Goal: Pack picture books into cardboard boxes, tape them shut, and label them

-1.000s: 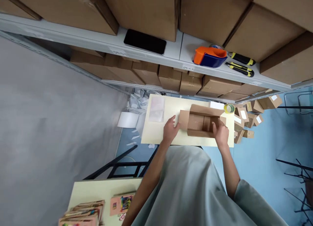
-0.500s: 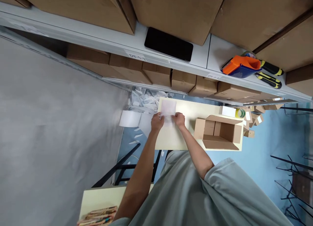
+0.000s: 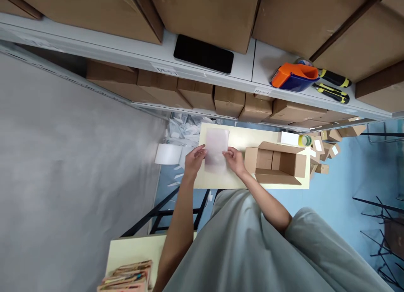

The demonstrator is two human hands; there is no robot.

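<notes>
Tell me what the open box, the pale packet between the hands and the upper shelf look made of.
Open box: brown, matte cardboard, probably corrugated; its stiff flaps fold at straight creases.
Pale packet: outside likely thin plastic film or bubble wrap; it looks milky, with a pinkish tint. Its contents can't be identified.
Upper shelf: probably painted metal; smooth, pale grey, straight-edged.

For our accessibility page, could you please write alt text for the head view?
A person's left hand and right hand hold a pale packet by its edges over a cream table, left of an open cardboard box. Above, a shelf bears cartons and a black smartphone.
</notes>
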